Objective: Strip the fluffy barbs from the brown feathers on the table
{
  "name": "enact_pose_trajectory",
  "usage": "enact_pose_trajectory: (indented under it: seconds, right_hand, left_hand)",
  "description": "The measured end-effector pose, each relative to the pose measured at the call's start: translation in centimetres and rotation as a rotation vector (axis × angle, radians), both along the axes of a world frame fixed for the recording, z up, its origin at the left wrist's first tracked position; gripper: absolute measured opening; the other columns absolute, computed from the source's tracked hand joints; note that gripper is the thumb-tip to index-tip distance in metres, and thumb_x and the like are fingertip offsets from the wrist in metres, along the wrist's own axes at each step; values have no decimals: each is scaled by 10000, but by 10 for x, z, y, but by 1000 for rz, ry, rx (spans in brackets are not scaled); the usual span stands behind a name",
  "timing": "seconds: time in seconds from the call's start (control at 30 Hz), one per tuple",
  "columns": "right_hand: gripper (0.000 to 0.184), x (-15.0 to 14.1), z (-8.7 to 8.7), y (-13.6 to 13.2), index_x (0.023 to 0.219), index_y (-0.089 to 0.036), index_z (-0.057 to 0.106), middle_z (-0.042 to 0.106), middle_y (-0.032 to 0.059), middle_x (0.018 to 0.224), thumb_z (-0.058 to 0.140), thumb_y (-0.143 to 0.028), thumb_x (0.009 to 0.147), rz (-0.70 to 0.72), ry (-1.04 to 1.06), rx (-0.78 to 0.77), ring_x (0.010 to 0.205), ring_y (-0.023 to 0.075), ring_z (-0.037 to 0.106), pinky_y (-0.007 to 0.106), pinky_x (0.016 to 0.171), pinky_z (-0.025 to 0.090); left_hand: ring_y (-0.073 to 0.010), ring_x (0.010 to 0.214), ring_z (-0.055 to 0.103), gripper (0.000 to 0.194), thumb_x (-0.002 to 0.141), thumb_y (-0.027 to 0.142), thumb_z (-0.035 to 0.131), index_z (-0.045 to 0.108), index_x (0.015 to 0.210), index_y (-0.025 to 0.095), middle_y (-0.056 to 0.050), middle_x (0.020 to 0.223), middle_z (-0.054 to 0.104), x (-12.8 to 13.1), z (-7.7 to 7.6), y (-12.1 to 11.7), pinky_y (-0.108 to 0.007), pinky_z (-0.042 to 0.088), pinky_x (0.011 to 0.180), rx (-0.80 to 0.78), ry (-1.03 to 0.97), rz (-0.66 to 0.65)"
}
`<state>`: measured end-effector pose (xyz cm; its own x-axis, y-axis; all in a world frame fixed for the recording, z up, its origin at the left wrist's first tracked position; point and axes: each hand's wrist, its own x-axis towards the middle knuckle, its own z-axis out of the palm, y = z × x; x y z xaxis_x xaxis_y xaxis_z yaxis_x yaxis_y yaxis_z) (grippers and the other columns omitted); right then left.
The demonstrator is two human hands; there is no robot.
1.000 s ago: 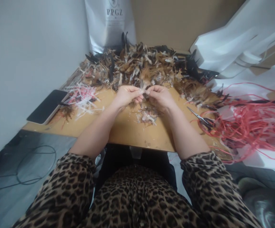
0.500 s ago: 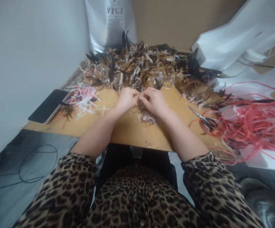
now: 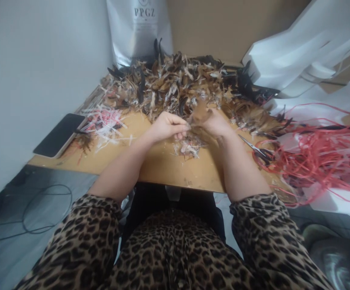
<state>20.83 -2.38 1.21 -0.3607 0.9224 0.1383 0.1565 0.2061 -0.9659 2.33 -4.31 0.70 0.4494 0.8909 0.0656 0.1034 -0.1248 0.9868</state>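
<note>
My left hand (image 3: 169,127) is closed, its thumb and fingertips pinching the pale end of a brown feather (image 3: 201,113). The feather points up and to the right, across the fingers of my right hand (image 3: 217,123). Those fingers are blurred and partly hidden behind it, so their grip is unclear. Just below the hands lies a small heap of pale fluff and feather scraps (image 3: 189,148). Beyond them spreads a large pile of brown and black feathers (image 3: 171,84).
On the wooden table (image 3: 175,175) lie a phone (image 3: 59,135) and pink and white strips (image 3: 104,121) at the left. Scissors (image 3: 258,149) and a tangle of red string (image 3: 323,161) are at the right. A silver bag (image 3: 140,36) stands behind.
My hands were close together, fingertips meeting. Now my right hand has moved right and turned, and a brown feather shows between the two hands. My left hand has shifted slightly right.
</note>
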Motion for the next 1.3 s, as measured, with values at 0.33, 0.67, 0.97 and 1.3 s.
enact_pose_trajectory:
  seconds: [0.33, 0.67, 0.97, 1.3]
  right_hand:
    - [199, -22, -16, -2, 709, -161, 649, 600, 9, 657, 651, -351, 765, -185, -126, 263, 612, 118, 496, 278, 621, 397]
    - [158, -20, -7, -10, 730, -163, 687, 595, 63, 769, 563, -234, 798, -91, -566, 662, 748, 178, 511, 315, 687, 377]
    - [256, 1, 0, 0, 682, -154, 679, 640, 23, 639, 757, -396, 653, 28, -83, 68, 589, 130, 535, 272, 572, 412]
    - [339, -23, -19, 6, 690, -175, 636, 572, -20, 548, 802, -446, 576, -184, 268, -118, 482, 80, 440, 235, 465, 335]
  left_hand:
    - [-37, 449, 545, 163, 749, 252, 707, 674, 704, 99, -26, 591, 659, -3, -17, 22, -147, 434, 469, -102, -153, 309]
    - [-69, 435, 542, 158, 735, 190, 628, 667, 595, 129, 4, 489, 604, -7, -19, 17, -164, 411, 472, 169, 342, 179]
    - [-76, 463, 577, 143, 707, 246, 735, 712, 693, 105, -50, 583, 667, -4, -4, 3, -182, 460, 487, -48, 72, -81]
    - [-25, 449, 550, 160, 742, 260, 737, 691, 767, 109, -11, 618, 663, -1, -17, 17, -135, 434, 472, -234, -279, 172]
